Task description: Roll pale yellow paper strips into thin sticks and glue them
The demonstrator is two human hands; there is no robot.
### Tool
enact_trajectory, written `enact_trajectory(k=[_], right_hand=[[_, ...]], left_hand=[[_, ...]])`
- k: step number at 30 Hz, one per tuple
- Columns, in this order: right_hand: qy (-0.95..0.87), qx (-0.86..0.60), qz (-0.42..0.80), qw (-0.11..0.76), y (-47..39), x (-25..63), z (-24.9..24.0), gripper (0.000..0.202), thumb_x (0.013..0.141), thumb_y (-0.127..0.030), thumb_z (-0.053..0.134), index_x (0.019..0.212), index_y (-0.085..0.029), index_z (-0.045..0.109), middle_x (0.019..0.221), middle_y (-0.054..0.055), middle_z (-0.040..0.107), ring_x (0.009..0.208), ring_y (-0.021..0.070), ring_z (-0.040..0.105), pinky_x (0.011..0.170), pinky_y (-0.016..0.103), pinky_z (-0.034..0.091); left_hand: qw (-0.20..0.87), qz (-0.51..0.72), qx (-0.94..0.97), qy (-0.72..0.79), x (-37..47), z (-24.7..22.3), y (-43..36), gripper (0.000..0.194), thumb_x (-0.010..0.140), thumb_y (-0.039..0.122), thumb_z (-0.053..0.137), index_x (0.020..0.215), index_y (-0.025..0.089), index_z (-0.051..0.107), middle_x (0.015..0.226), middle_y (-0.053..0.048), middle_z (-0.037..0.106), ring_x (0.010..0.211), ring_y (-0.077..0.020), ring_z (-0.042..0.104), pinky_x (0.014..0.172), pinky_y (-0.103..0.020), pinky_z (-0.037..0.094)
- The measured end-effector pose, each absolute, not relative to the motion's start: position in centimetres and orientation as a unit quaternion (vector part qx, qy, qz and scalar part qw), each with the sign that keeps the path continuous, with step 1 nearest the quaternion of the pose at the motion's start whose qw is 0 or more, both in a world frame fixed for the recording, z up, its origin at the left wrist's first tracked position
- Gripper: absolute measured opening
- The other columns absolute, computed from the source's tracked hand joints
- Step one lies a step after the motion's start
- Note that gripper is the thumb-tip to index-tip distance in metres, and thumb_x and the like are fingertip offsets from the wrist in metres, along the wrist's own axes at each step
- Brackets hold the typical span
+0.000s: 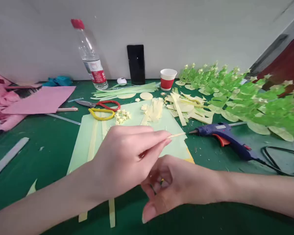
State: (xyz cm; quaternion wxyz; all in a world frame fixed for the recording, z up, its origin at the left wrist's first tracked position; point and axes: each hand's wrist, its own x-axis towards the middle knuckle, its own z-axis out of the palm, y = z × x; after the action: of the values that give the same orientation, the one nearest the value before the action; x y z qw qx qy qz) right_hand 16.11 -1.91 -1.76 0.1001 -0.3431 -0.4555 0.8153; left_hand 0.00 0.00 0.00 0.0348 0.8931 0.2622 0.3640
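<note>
My left hand [129, 153] is closed, thumb and forefinger pinching a thin pale yellow strip [177, 135] whose tip points right. Just below it, my right hand [171, 182] is loosely curled, with the thumb apart from the fingers. A small yellow spot shows between those fingers, too little to identify. Under both hands lies a light green sheet [78, 143] with long yellow paper strips [92, 140] on it. Tiny folded paper stars [122, 116] are heaped beyond the left hand, beside a bundle of short strips [154, 110].
Scissors [103, 112] with red and yellow handles lie back left. A blue glue gun [225, 137] with its cord rests at right, before green paper plants [235, 88]. Paper scraps [191, 107], a cup [168, 80], phone [136, 64] and bottle [90, 58] stand farther back.
</note>
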Motion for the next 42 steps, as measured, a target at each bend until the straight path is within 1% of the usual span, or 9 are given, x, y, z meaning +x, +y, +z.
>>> enact_trajectory(k=[5,14,18,24,26,28,30,35,42], right_hand=[[-0.488,-0.341,0.789,0.152,-2.6,14.5,-2.9,0.006,0.075,-0.018,0.07,0.075,-0.013,0.067,0.063,-0.005,0.055,0.056,0.0011,0.045,0.043,0.011,0.029],[-0.635,-0.477,0.543,0.272,0.5,18.3,-1.8,0.011,0.069,-0.02,0.07,0.062,-0.013,0.066,0.05,-0.004,0.053,0.042,0.0032,0.041,0.039,0.016,0.031],[-0.697,-0.535,0.357,0.318,2.7,20.5,-1.1,0.018,0.083,-0.02,0.057,0.065,-0.015,0.055,0.046,-0.006,0.049,0.037,0.0044,0.038,0.041,0.019,0.028],[-0.762,-0.538,0.162,0.321,5.0,22.4,-1.1,0.041,0.083,-0.025,0.057,0.048,-0.017,0.036,0.039,-0.005,0.027,0.04,0.0055,0.022,0.044,0.024,0.02],[-0.785,-0.517,0.158,0.302,5.0,22.7,-1.0,0.007,0.077,-0.018,0.056,0.071,-0.016,0.059,0.057,-0.001,0.054,0.048,0.0083,0.043,0.048,0.023,0.034],[-0.808,-0.488,0.17,0.281,4.5,22.7,-0.7,0.041,0.072,-0.013,0.053,0.112,-0.018,0.061,0.104,0.006,0.065,0.074,0.0128,0.061,0.06,0.024,0.048],[-0.832,-0.456,0.188,0.255,3.6,22.5,-0.1,0.051,0.074,-0.019,0.056,0.125,-0.02,0.056,0.126,0.006,0.058,0.09,0.0151,0.063,0.07,0.025,0.053],[-0.88,-0.375,0.198,0.212,1.3,21.1,1.8,0.019,0.086,-0.031,0.06,0.098,-0.02,0.069,0.089,-0.001,0.07,0.074,0.0101,0.063,0.06,0.018,0.047],[-0.889,-0.319,0.16,0.285,0.2,20.3,2.0,0.025,0.094,-0.022,0.05,0.075,-0.012,0.063,0.057,-0.003,0.055,0.047,0.0035,0.04,0.041,0.016,0.028]], left_hand=[[0.033,0.361,0.891,0.274,1.0,0.1,0.1,0.027,0.086,0.008,0.055,0.066,0.013,0.072,0.053,0.0,0.067,0.045,-0.0095,0.059,0.045,-0.018,0.043],[0.046,0.371,0.875,0.306,0.3,2.0,0.0,0.026,0.084,0.009,0.054,0.071,0.014,0.075,0.057,-0.001,0.071,0.049,-0.013,0.064,0.041,-0.02,0.041],[0.066,0.377,0.858,0.342,0.3,2.5,0.4,0.025,0.085,0.016,0.055,0.074,0.015,0.078,0.054,0.0,0.07,0.048,-0.0136,0.063,0.04,-0.021,0.039],[0.121,0.36,0.853,0.359,0.4,2.3,0.8,0.027,0.084,0.019,0.056,0.071,0.012,0.079,0.053,-0.002,0.071,0.047,-0.0152,0.064,0.039,-0.021,0.04],[0.138,0.353,0.85,0.366,0.5,2.2,0.9,0.024,0.083,0.018,0.058,0.073,0.012,0.079,0.056,-0.002,0.073,0.048,-0.015,0.064,0.039,-0.02,0.041],[0.152,0.352,0.846,0.37,0.5,2.0,1.0,0.021,0.082,0.018,0.06,0.077,0.013,0.08,0.059,-0.001,0.075,0.047,-0.0141,0.064,0.039,-0.019,0.043],[0.158,0.355,0.845,0.368,0.6,1.9,1.1,0.019,0.082,0.017,0.061,0.082,0.013,0.08,0.065,-0.001,0.077,0.048,-0.0135,0.065,0.04,-0.019,0.045],[0.141,0.357,0.864,0.327,0.5,1.6,1.0,0.018,0.083,0.014,0.062,0.077,0.011,0.079,0.069,-0.003,0.077,0.053,-0.0141,0.067,0.042,-0.018,0.045],[0.042,0.365,0.892,0.264,0.4,1.2,0.6,0.023,0.086,0.01,0.057,0.072,0.009,0.075,0.05,-0.002,0.063,0.044,-0.0119,0.054,0.043,-0.022,0.04]])
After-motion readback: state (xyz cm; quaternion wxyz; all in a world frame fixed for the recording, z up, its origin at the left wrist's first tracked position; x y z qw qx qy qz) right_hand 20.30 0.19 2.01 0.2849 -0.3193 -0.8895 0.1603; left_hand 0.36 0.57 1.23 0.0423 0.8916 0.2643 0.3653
